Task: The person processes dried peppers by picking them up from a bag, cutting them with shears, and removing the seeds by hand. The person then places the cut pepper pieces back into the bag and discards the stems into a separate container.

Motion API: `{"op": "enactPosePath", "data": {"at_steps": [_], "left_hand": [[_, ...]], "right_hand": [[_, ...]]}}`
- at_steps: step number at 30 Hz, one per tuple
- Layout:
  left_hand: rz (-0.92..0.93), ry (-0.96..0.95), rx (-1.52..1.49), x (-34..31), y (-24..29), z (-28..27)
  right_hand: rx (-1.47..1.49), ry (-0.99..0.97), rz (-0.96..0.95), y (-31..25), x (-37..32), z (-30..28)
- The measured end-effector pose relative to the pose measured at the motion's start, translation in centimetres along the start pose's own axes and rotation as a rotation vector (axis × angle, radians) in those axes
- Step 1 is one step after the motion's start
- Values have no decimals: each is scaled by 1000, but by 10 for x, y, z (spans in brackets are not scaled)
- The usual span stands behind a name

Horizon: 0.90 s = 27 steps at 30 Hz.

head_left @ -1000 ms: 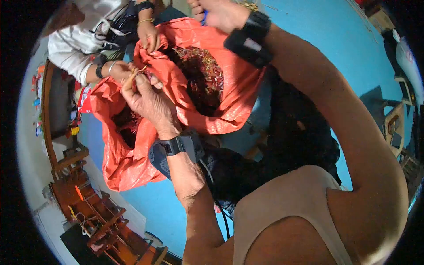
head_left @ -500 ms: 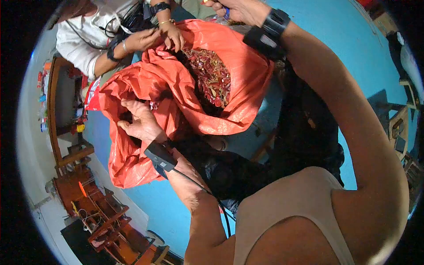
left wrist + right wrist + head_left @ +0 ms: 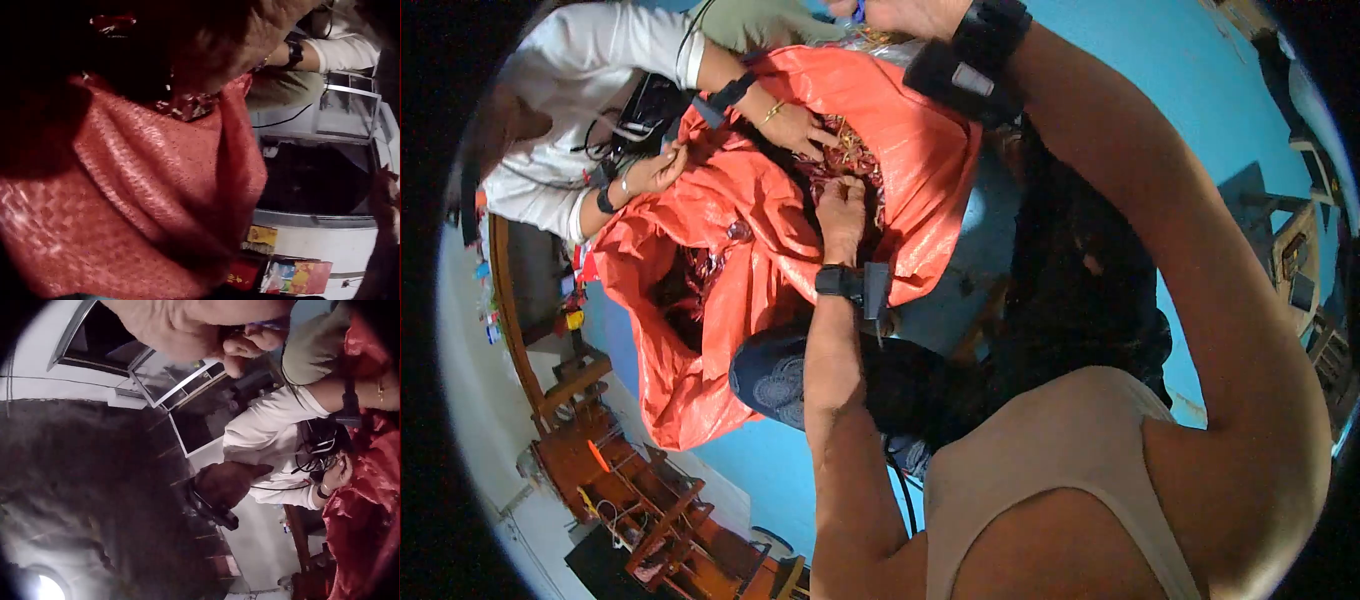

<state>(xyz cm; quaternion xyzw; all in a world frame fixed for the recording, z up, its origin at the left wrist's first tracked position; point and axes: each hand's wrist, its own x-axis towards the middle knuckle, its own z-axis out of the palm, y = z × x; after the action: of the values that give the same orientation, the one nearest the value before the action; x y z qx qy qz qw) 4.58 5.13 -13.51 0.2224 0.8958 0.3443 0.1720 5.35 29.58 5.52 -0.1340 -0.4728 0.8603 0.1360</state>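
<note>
Two red woven sacks stand before me in the head view: the larger sack [image 3: 935,150] holds dried red chilies [image 3: 855,150], and the smaller sack [image 3: 700,390] holds dark red chilies [image 3: 700,270]. My left hand [image 3: 841,220] reaches down into the larger sack, fingers bent at the chilies; its fingertips are hidden, so I cannot tell whether it grips any. At the top edge, my right hand [image 3: 910,14] is partly cut off and curls round a small blue thing [image 3: 859,12]. The right wrist view shows that hand's bent fingers [image 3: 244,345].
Across from me sits a person in a white top [image 3: 615,50]. One of their hands [image 3: 795,130] reaches over the chilies in the larger sack; the other hand [image 3: 655,172] is by the smaller sack's rim. Wooden furniture [image 3: 660,510] stands at lower left on the blue floor [image 3: 785,490].
My left hand opened over the smaller sack, then moved right into the larger one. The other person's hand has reached down to the chilies. My right hand stays near the top edge.
</note>
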Motion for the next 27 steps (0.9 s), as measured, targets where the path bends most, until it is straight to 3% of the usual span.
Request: {"op": "enactPosePath", "data": {"at_steps": [1, 2, 3, 4, 7, 10, 11, 12, 14, 15, 18, 19, 20, 22, 23, 24, 27], "left_hand": [[43, 68, 71, 1, -7, 12], [85, 136, 140, 1, -7, 20], [131, 112, 182, 0, -9, 23], [134, 100, 181, 1, -11, 28], [13, 126, 34, 5, -26, 38], [96, 108, -204, 34, -94, 58], [-48, 95, -108, 14, -43, 37], [-50, 95, -107, 14, -41, 36], [-125, 88, -458, 12, -39, 32], [-283, 11, -622, 10, -26, 22], [-193, -7, -767, -1, -5, -3], [-190, -166, -834, 4, -15, -21], [-214, -111, -898, -2, 9, -29], [-96, -157, -932, -3, 25, -50], [-158, -105, -914, -4, 37, -60], [-150, -100, -916, -5, 48, -69], [0, -151, -873, -6, 69, -91]], "right_hand": [[-1, 13, -3, -1, -8, 1], [39, -114, 8, -2, -15, 1], [81, -242, 19, -1, -21, 0], [83, -229, 20, -2, -25, 0], [49, -277, -76, -6, -32, 2], [79, -244, -144, -7, -35, 2], [80, -243, -143, -9, -34, 2], [18, -221, -87, -11, -32, 3], [-35, -206, -34, -12, -31, 3], [-61, -206, -64, -12, -32, 2], [-55, -239, -129, -10, -38, -1], [-25, -276, -170, -10, -41, 0], [-20, -280, -170, -10, -43, 2], [-325, -186, -126, -13, -49, 10], [-286, -247, -252, -5, -52, 10], [-289, -253, -258, 6, -47, 12], [-852, -343, -244, 28, -37, 17]]}}
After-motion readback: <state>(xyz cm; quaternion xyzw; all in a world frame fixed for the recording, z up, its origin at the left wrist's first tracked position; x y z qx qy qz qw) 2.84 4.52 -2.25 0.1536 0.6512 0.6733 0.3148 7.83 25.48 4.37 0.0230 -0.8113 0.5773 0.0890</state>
